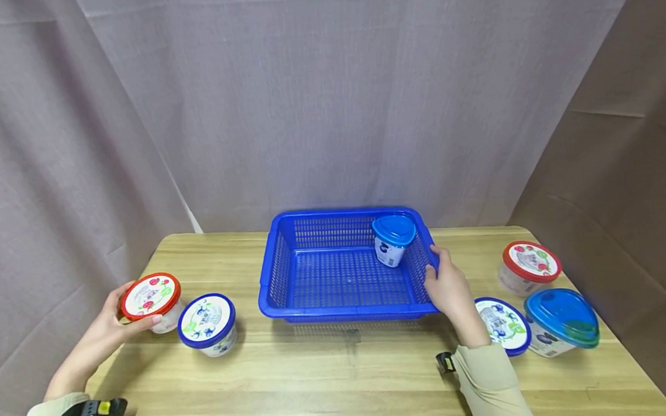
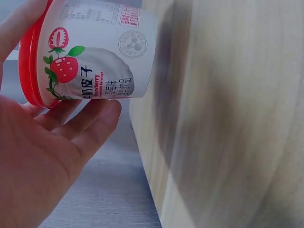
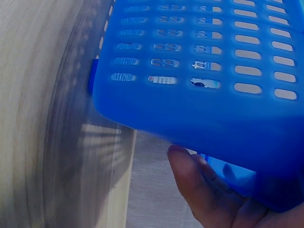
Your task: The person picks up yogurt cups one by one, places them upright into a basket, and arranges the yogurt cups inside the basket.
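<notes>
My left hand [image 1: 101, 333] grips a strawberry milk-drink cup [image 1: 152, 295] by its red lid, with thumb and fingers on opposite sides. The left wrist view shows the white wall of this cup [image 2: 102, 52], printed with strawberries, close to the tabletop. My right hand [image 1: 454, 292] holds the right rim of a blue plastic basket [image 1: 348, 311]. Through the slots of the basket wall [image 3: 190, 109], bits of a printed cup show in the right wrist view. That blue-lidded cup [image 1: 394, 231] stands in the basket's right back corner, slightly tilted.
Just right of my left hand stands a blueberry cup [image 1: 206, 322]. Another red-lidded cup [image 1: 531, 264], a second blueberry cup [image 1: 504, 326] partly behind my right arm, and a larger blue-lidded cup [image 1: 561, 319] stand at the right. A grey curtain [image 1: 328, 109] hangs behind the wooden table [image 1: 329, 382].
</notes>
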Demonstrator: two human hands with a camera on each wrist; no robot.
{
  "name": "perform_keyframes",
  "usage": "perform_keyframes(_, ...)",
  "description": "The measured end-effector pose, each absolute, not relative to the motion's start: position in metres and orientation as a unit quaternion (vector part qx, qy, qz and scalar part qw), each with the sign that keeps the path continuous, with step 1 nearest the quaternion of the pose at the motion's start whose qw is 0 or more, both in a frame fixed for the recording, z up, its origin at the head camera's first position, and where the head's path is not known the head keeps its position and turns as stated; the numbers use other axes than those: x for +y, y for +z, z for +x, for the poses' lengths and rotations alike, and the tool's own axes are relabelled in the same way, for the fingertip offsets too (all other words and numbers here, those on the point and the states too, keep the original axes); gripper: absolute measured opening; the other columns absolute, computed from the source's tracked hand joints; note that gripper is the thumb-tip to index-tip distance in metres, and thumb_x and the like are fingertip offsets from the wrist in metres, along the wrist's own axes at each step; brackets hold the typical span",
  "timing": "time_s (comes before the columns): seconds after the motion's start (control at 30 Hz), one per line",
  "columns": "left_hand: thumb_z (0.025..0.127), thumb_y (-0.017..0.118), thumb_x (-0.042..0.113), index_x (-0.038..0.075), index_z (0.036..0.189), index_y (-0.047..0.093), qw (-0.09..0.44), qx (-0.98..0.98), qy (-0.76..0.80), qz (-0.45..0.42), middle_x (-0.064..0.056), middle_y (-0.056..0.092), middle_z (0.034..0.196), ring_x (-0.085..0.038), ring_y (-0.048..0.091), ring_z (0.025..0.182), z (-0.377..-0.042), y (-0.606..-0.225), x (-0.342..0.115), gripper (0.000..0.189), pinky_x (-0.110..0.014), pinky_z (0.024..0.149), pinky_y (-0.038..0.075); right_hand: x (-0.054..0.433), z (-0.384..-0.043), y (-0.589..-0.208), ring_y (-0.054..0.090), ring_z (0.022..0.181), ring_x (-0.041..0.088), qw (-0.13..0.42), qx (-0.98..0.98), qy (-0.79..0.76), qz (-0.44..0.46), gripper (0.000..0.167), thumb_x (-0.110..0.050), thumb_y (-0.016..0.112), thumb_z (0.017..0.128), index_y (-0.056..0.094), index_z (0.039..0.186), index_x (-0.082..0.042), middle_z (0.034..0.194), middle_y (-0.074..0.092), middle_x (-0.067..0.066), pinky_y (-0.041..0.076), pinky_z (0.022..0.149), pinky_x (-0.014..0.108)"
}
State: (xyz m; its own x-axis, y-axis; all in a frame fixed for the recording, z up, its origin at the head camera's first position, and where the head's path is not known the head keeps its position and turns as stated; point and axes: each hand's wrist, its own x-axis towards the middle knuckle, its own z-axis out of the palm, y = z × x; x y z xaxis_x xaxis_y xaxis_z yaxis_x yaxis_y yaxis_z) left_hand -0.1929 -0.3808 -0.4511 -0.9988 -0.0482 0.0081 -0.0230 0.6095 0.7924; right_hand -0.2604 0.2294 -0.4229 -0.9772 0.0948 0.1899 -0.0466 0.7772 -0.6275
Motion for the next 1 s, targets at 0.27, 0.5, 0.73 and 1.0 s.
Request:
perform_keyframes(0.27, 0.093, 0.073, 0.035, 0.005, 0.160, 0.005, 0.041, -0.901, -0.431, 0.014, -0.025, 0.029, 0.153, 0.001, 0.037, 0.116, -0.195, -0.441, -0.387, 0.099, -0.016, 0.087, 0.035, 0.230, -0.261, -0.425, 0.051, 0.118, 0.059, 0.114, -0.937, 0.330, -0.014, 0.050, -0.012, 0.039, 0.104, 0.032, 0.150, 0.005, 0.134, 0.047, 0.044, 0.043, 0.096, 0.068)
perform_keyframes(0.5, 0.095, 0.071, 0.035, 0.003, 0.159, 0.000, 0.049, -0.893, -0.447, 0.019, -0.026, 0.029, 0.152, 0.001, 0.039, 0.115, -0.200, -0.429, -0.388, 0.101, -0.007, 0.079, 0.033, 0.229, -0.260, -0.423, 0.049, 0.121, 0.059, 0.105, -0.937, 0.334, -0.018, 0.050, -0.012, 0.039, 0.105, 0.031, 0.151, 0.004, 0.137, 0.045, 0.043, 0.042, 0.098, 0.068)
perform_keyframes(0.73, 0.095, 0.071, 0.035, 0.001, 0.159, 0.000, 0.067, -0.897, -0.438, 0.013, -0.026, 0.031, 0.150, 0.004, 0.040, 0.108, -0.204, -0.416, -0.389, 0.101, -0.006, 0.076, 0.034, 0.229, -0.260, -0.424, 0.050, 0.121, 0.059, 0.110, -0.937, 0.331, -0.017, 0.049, -0.012, 0.039, 0.104, 0.032, 0.150, 0.004, 0.137, 0.045, 0.043, 0.042, 0.098, 0.068)
perform_keyframes(1.0, 0.095, 0.071, 0.035, 0.003, 0.159, 0.002, 0.069, -0.894, -0.443, -0.007, -0.023, 0.032, 0.150, 0.003, 0.041, 0.111, -0.213, -0.405, -0.380, 0.100, -0.005, 0.079, 0.034, 0.229, -0.261, -0.424, 0.050, 0.121, 0.058, 0.108, -0.936, 0.334, -0.014, 0.050, -0.011, 0.039, 0.105, 0.031, 0.151, 0.004, 0.136, 0.046, 0.044, 0.043, 0.098, 0.068)
